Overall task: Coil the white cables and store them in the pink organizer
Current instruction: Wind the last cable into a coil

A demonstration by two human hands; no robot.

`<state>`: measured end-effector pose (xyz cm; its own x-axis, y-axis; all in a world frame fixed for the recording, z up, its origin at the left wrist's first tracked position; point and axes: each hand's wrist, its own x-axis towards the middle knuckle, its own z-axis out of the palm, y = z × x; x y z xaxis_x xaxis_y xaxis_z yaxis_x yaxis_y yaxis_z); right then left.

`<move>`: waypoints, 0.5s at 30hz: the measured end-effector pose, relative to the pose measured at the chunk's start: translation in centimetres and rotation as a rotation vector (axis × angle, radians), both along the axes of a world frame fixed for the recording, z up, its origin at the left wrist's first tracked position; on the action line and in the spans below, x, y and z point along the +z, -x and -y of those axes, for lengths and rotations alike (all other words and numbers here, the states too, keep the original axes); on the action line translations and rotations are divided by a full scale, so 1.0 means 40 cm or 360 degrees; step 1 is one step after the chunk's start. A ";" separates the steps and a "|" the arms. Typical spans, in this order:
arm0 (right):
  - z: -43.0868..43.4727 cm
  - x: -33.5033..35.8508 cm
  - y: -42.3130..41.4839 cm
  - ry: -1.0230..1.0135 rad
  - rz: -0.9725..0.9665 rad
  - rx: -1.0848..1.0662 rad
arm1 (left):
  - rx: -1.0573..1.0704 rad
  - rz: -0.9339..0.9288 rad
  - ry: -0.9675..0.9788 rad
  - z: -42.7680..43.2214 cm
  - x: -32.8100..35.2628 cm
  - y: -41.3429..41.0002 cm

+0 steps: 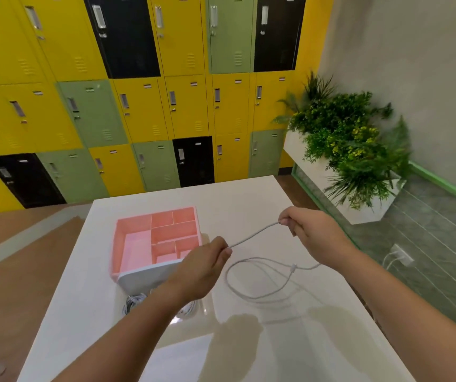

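Starting a coil above the desk (pixel 249 205), just right of the pink organizer (pixel 118 252).
Both the left hand (pixel 204 268) and right hand (pixel 315 232) are pinching the white cable (pixel 254 234), its slack looping beneath them; keeping loops small and even seems wise.

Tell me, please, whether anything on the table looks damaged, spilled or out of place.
Nothing looks damaged or spilled. The white cable, pinched by left hand and right hand, hangs in a loose, uncoiled loop. A tangle of cables lies on the table by the pink organizer, partly hidden.
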<state>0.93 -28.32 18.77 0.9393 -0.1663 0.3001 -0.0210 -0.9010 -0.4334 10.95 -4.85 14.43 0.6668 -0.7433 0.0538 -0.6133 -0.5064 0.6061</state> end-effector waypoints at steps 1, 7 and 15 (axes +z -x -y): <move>-0.003 0.013 -0.002 0.0019 0.0016 -0.0002 | 0.0006 -0.0081 0.0026 0.001 0.013 0.000; -0.009 0.093 -0.022 0.0261 0.0125 -0.0013 | 0.0053 -0.0363 0.0094 0.005 0.085 0.007; -0.001 0.174 -0.054 0.0094 0.0316 -0.0038 | 0.0201 -0.0428 0.0627 0.015 0.181 -0.019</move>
<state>3.09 -28.26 25.73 0.8566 -0.1644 0.4890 0.0379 -0.9253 -0.3774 11.72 -5.45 21.67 0.7790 -0.6137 0.1281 -0.3576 -0.2671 0.8949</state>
